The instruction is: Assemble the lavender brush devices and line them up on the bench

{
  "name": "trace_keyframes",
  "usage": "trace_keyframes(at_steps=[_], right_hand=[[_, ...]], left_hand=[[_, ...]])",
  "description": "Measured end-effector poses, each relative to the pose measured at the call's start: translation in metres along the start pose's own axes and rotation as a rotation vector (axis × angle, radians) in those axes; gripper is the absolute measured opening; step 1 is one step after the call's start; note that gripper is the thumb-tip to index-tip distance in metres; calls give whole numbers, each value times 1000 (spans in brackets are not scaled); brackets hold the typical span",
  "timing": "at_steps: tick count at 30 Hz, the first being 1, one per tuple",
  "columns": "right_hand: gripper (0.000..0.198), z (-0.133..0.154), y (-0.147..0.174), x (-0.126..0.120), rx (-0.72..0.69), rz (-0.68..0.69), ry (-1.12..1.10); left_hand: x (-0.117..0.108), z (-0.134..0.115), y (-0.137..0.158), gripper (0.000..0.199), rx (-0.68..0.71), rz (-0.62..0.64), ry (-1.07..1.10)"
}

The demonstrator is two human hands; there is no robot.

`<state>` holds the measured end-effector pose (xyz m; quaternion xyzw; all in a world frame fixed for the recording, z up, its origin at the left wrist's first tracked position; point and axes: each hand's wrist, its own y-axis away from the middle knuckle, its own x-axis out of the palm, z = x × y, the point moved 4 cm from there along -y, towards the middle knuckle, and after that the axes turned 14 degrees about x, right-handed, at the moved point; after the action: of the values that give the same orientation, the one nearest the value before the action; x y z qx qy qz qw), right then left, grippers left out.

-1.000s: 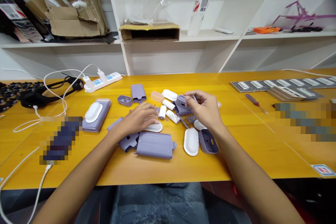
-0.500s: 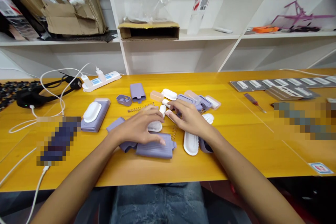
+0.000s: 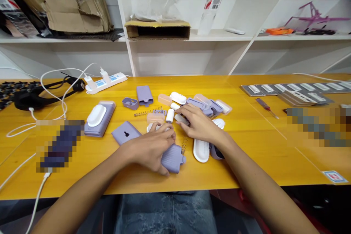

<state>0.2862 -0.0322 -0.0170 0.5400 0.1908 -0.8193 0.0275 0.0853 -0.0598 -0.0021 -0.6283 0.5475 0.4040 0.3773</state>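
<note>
My left hand (image 3: pixel 155 146) is closed over a ribbed light-purple plastic case (image 3: pixel 173 158), thumb at its near edge and fingers across the top. Beside those fingers a white oval brush part (image 3: pixel 150 127) is mostly covered. My right hand (image 3: pixel 196 122) rests among the parts, with thumb and forefinger around a small pale rounded piece (image 3: pixel 181 119). White cylinders (image 3: pixel 170 116) lie just left of its fingertips. A coil spring (image 3: pixel 184 145) is between the hands. Under the right wrist sits a white oval bristle piece (image 3: pixel 201 150). Another purple case (image 3: pixel 126 132) lies left.
Behind the hands are translucent peach caps (image 3: pixel 155 118), a long spring (image 3: pixel 144 112) and an upright purple shell (image 3: pixel 144 95). A white-topped purple unit (image 3: pixel 100 119) and a power strip (image 3: pixel 106 83) are at left. To the right lies a screwdriver (image 3: pixel 267 108).
My left hand has come down toward me and closed on the ribbed purple case, which is now turned. The peach cap and a white cylinder are uncovered. My right hand has barely moved.
</note>
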Motion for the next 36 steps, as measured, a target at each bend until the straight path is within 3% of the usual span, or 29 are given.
trace_keyframes(at_steps=[4, 7, 11, 14, 17, 20, 27, 32, 36], right_hand=[[41, 3, 1, 5, 48, 19, 147], [42, 8, 0, 7, 75, 17, 248], [31, 13, 0, 9, 82, 19, 329], [25, 12, -1, 11, 58, -11, 304], [31, 10, -1, 7, 30, -84, 164], [38, 8, -2, -3, 46, -206, -71], [25, 1, -3, -22, 90, -443, -542], [29, 3, 3, -28, 117, -456, -922], [30, 12, 11, -37, 145, -440, -1035]], left_hand=[[-12, 4, -1, 71, 65, -126, 135], [-26, 8, 0, 62, 97, -266, 255], [-38, 18, 5, 65, -6, -446, 487], [-40, 25, 8, 59, 4, -582, 745], [-41, 31, 11, 55, 20, -680, 940], [-40, 37, 14, 55, -4, -688, 1042], [-41, 38, 11, 60, 22, -707, 1042], [-38, 38, 9, 75, 46, -702, 996], [-30, 39, 9, 89, 17, -678, 923]])
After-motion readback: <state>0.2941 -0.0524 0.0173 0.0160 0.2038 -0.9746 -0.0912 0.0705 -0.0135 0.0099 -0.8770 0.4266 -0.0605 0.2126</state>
